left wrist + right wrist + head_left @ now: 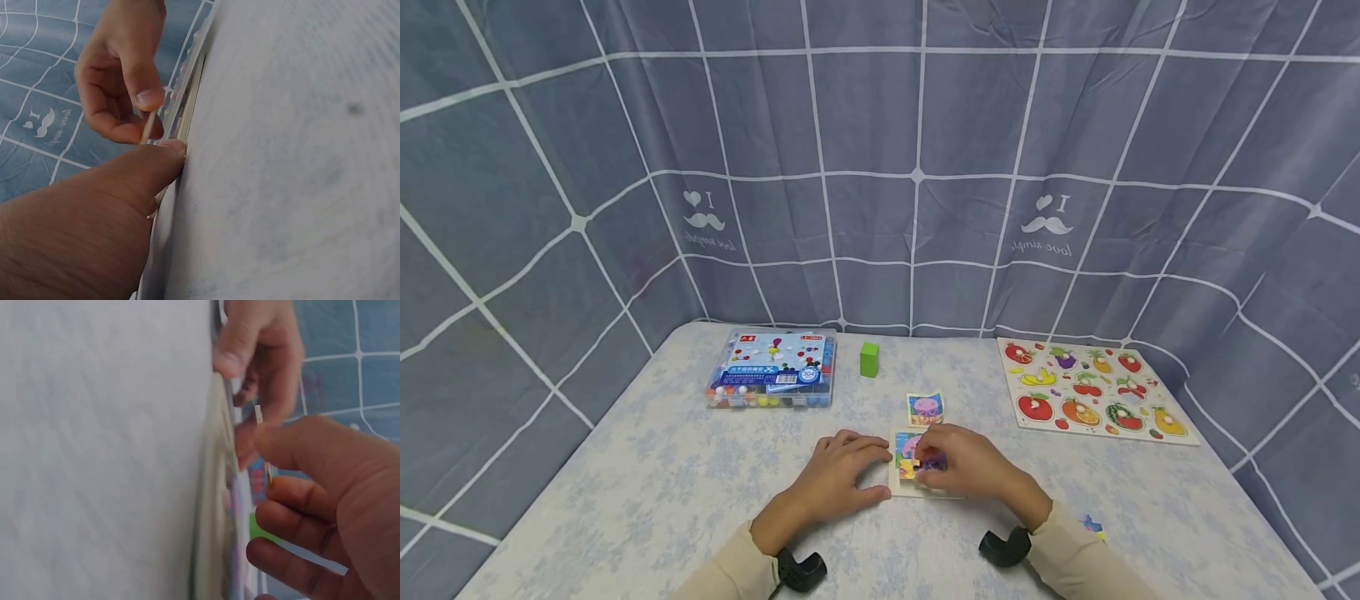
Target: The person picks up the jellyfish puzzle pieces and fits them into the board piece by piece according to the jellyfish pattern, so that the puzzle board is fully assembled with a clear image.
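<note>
In the head view, the right hand [966, 467] pinches a small, thin wooden jigsaw piece [149, 127] above the square pale-wood puzzle board [913, 490], between the tabletop's [647, 492] side edges; the left hand [831, 479], loosely spread, touches the board. Blue-grey gridded curtain [865, 125] surrounds everything.

Left wrist: the piece looks light, stiff.

Right wrist: opposite edges seem its best hold.

Soft, even light — head view fairly crisp, gridded curtain [865, 117] stretched toward the edges; wrist views softer, tablecloth [281, 187] hazy.
</note>
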`<state>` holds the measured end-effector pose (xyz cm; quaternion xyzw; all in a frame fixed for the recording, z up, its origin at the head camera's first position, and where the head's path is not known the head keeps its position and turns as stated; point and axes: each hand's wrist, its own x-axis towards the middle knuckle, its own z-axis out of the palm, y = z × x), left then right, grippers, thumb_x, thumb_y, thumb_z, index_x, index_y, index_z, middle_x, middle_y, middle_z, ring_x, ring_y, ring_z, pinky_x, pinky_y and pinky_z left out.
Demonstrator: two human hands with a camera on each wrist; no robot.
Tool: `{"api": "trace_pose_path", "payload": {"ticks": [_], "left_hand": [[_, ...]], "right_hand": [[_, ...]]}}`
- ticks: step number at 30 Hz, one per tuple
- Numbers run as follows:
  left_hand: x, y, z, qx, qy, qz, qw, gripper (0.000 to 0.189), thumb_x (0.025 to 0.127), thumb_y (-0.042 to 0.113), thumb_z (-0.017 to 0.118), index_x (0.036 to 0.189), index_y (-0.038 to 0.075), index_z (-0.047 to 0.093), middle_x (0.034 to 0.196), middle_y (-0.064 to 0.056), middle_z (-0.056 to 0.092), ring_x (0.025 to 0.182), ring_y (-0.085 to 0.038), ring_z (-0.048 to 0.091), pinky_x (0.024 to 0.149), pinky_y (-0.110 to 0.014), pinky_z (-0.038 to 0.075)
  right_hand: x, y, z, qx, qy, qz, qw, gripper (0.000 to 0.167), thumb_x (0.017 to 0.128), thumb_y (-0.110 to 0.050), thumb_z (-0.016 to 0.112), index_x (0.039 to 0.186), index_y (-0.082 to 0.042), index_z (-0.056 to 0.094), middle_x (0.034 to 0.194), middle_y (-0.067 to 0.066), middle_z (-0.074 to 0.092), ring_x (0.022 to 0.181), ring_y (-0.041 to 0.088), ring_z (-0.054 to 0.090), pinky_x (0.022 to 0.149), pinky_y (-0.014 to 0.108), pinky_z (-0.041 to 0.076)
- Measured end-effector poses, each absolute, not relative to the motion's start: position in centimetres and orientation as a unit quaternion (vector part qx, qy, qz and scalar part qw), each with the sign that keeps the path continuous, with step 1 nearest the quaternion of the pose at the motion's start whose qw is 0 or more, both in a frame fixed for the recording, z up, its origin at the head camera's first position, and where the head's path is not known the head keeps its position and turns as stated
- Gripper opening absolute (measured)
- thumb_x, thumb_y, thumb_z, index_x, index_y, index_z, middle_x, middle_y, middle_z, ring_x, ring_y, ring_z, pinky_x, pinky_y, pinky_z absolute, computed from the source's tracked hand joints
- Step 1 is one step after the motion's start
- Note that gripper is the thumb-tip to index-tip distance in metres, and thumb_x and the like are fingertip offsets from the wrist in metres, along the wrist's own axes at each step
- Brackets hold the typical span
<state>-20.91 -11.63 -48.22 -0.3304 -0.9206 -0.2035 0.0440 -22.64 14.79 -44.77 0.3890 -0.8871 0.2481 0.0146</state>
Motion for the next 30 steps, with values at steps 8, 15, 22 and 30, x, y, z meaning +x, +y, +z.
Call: {"api": "trace_pose_path", "payload": {"ticks": [8,15,22,30], "left_hand": [[-20.83,-11.60,-48.14,-0.331,-0.920,-0.203,0.047,0.046,0.094,0.052,0.068,0.129,0.025,0.067,0.140,0.008,0.057,0.123,-0.022,0.049,0.092,-0.053,0.038],[-20.83,-11.60,-48.11,-0.331,-0.921,-0.201,0.047,0.046,0.094,0.052,0.068,0.130,0.024,0.067,0.140,0.007,0.057,0.123,-0.022,0.049,0.092,-0.054,0.038],[-20.95,-11.61,-48.17,-0.332,-0.921,-0.201,0.045,0.046,0.094,0.053,0.067,0.130,0.025,0.066,0.141,0.008,0.057,0.124,-0.023,0.049,0.092,-0.054,0.038],[-21.04,-11.63,-48.30,-0.331,-0.921,-0.200,0.044,0.046,0.094,0.054,0.067,0.130,0.025,0.066,0.141,0.008,0.056,0.124,-0.022,0.049,0.092,-0.054,0.038]], "right_hand": [[-22.49,14.12,-45.34,0.397,-0.889,0.227,-0.003,0.020,0.084,-0.029,0.084,0.094,-0.018,0.072,0.092,-0.013,0.061,0.082,0.005,0.051,0.074,0.026,0.046],[-22.40,14.15,-45.41,0.391,-0.892,0.225,-0.007,0.022,0.084,-0.031,0.085,0.096,-0.018,0.072,0.092,-0.012,0.060,0.083,0.007,0.051,0.074,0.027,0.046],[-22.30,14.13,-45.41,0.404,-0.887,0.222,0.006,0.021,0.090,-0.026,0.077,0.109,-0.017,0.075,0.101,-0.009,0.064,0.086,0.008,0.053,0.075,0.029,0.046],[-22.13,14.05,-45.52,0.407,-0.890,0.205,0.015,0.021,0.090,-0.025,0.078,0.110,-0.019,0.077,0.101,-0.008,0.063,0.085,0.008,0.051,0.073,0.029,0.045]]}}
